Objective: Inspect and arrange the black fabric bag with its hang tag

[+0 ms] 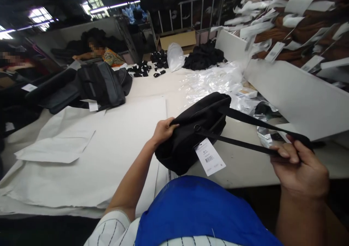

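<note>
A black fabric bag (188, 140) lies tilted at the table's near edge, close to my body. My left hand (165, 130) is closed on its upper left side, thumb on top. Out to the right, my right hand (300, 162) grips the black strap (245, 142) and pulls it away from the bag in a long loop. A white paper tag (209, 157) with a barcode hangs from the bag near a metal ring. The bag's underside is hidden.
White paper sheets (125, 144) cover the table's left part. Dark bags (100, 84) stand beyond them. Clear plastic bags (215, 80) and black bundles (203, 56) lie at the back. A white board (297, 93) borders the right, before stacked brown goods (289, 27). Two people work at far left.
</note>
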A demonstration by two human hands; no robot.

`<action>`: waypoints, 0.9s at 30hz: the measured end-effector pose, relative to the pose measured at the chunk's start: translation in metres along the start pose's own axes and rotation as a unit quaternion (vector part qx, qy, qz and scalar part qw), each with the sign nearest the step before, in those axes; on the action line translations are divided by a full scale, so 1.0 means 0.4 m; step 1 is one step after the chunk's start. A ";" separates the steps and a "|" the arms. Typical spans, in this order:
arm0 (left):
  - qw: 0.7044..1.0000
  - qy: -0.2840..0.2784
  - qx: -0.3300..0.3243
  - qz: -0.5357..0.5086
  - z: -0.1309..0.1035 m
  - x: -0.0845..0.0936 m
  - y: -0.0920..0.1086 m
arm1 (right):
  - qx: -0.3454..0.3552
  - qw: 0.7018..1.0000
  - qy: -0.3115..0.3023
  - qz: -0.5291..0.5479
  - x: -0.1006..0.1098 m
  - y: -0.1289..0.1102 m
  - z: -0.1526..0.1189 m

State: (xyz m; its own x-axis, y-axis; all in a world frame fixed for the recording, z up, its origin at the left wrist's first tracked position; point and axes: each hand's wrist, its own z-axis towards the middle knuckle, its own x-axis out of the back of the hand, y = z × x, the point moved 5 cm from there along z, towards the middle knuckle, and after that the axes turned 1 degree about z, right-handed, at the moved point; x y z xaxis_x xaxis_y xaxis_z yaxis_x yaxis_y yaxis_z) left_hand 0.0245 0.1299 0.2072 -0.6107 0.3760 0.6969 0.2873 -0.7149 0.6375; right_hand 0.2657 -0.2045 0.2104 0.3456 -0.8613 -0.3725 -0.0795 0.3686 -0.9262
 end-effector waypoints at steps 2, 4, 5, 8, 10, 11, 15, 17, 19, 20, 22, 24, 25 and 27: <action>0.999 -0.003 -0.019 0.027 0.031 0.009 -0.013 | -0.010 0.998 -0.052 -0.023 -0.004 -0.011 0.000; 0.999 0.000 -0.021 0.037 0.060 0.017 -0.037 | -0.007 0.995 -0.098 -0.024 -0.033 -0.022 -0.009; 0.999 0.004 -0.014 0.034 0.073 0.022 -0.054 | -0.009 0.993 -0.116 -0.015 -0.053 -0.023 -0.011; 0.999 0.026 0.021 0.038 0.102 0.037 -0.110 | -0.019 0.986 -0.166 0.025 -0.118 -0.014 0.001; 0.996 0.043 0.044 0.066 0.109 0.048 -0.144 | -0.012 0.978 -0.203 0.045 -0.157 -0.004 0.018; 0.994 0.051 0.053 0.079 0.109 0.054 -0.158 | -0.007 0.973 -0.224 0.055 -0.175 0.000 0.027; 0.990 0.069 0.077 0.093 0.091 0.069 -0.190 | 0.024 0.952 -0.293 0.082 -0.230 0.020 0.064; 0.991 0.071 0.075 0.083 0.083 0.069 -0.191 | 0.041 0.959 -0.277 0.044 -0.234 0.050 0.102; 0.992 0.072 0.071 0.080 0.079 0.064 -0.182 | 0.041 0.974 -0.218 -0.033 -0.217 0.100 0.149; 0.991 0.073 0.072 0.081 0.077 0.061 -0.173 | 0.032 0.980 -0.185 -0.070 -0.203 0.128 0.170; 0.991 0.071 0.083 0.081 0.076 0.049 -0.149 | 0.001 0.983 -0.155 -0.101 -0.178 0.184 0.191; 0.990 0.067 0.101 0.073 0.075 0.033 -0.116 | -0.051 0.977 -0.191 -0.082 -0.167 0.237 0.176; 0.989 0.069 0.110 0.069 0.073 0.024 -0.096 | -0.084 0.968 -0.226 -0.070 -0.167 0.262 0.155; 0.986 0.088 0.126 0.069 0.066 0.001 -0.051 | -0.140 0.942 -0.296 -0.077 -0.171 0.311 0.098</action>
State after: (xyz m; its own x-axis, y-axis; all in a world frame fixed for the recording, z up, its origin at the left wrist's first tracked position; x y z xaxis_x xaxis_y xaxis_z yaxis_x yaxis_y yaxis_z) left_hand 0.0379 0.1602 0.2030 -0.6654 0.1610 0.7289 0.5372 -0.5746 0.6174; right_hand 0.2688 -0.0862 0.1230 0.8277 -0.5199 -0.2111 -0.2000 0.0781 -0.9767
